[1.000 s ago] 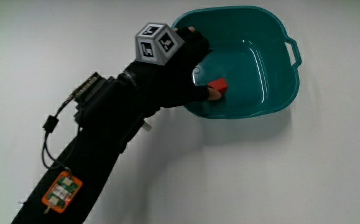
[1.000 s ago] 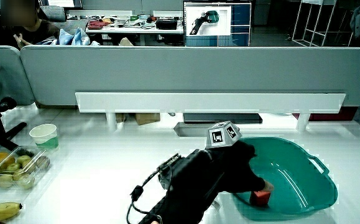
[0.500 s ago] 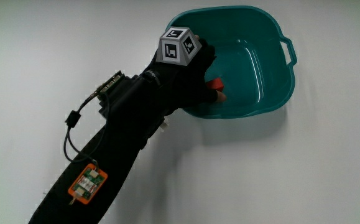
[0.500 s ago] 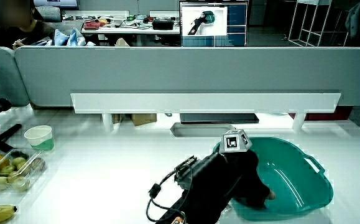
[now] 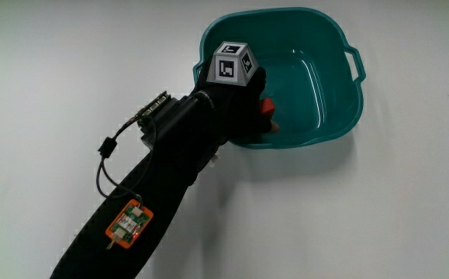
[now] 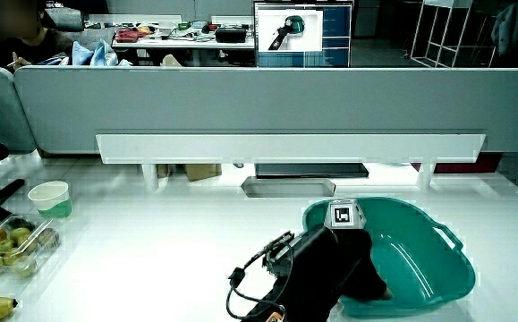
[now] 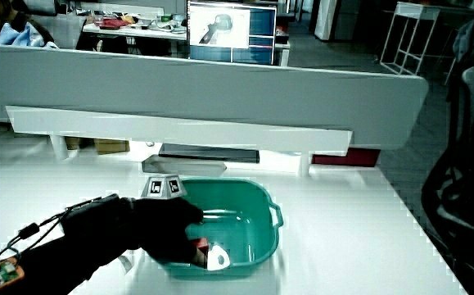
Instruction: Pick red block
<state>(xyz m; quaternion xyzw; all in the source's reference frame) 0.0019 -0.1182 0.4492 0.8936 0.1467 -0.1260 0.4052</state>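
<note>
i have the hand (image 5: pixel 247 108) reaching down inside the teal basin (image 5: pixel 340 85), fingers curled around the red block (image 5: pixel 267 106), which sits on the basin floor by the nearer wall. i'd judge the grip shallow; most of the block is hidden, so it could slip and tumble as i lift, or knuckles could catch the rim

The basin (image 5: pixel 340 116) looks like glossy, smooth teal plastic. The glove (image 5: pixel 236 116) is matt black cloth. The table (image 5: pixel 53 62) is smooth and white.
</note>
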